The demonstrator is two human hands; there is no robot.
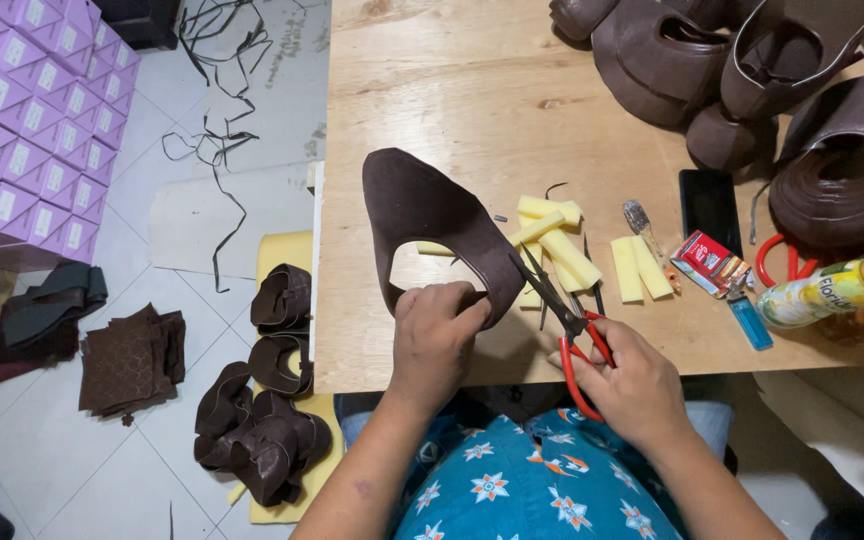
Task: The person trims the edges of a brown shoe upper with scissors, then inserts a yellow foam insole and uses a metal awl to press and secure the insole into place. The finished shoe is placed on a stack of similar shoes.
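Left hand (pixel 435 335) pinches the brown shoe upper (pixel 422 215) — right hand (pixel 632 385) closed on red-handled scissors (pixel 564 312) at its edge.

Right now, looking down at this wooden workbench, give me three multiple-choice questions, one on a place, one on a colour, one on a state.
1. Where does the black flat phone lie?
A. On the wooden table, right of the yellow foam strips
B. On the tiled floor
C. In the person's lap

2. What colour are the handles of the scissors in the right hand?
A. Blue
B. Red
C. Green

3. How is the dark brown leather shoe upper?
A. Lying untouched
B. Held at its edge by the left hand
C. Inside a purple box

Answers: 1 A, it lies on the tabletop beyond the strips. 2 B, red loops show around the fingers. 3 B, the fingers pinch its lower edge.
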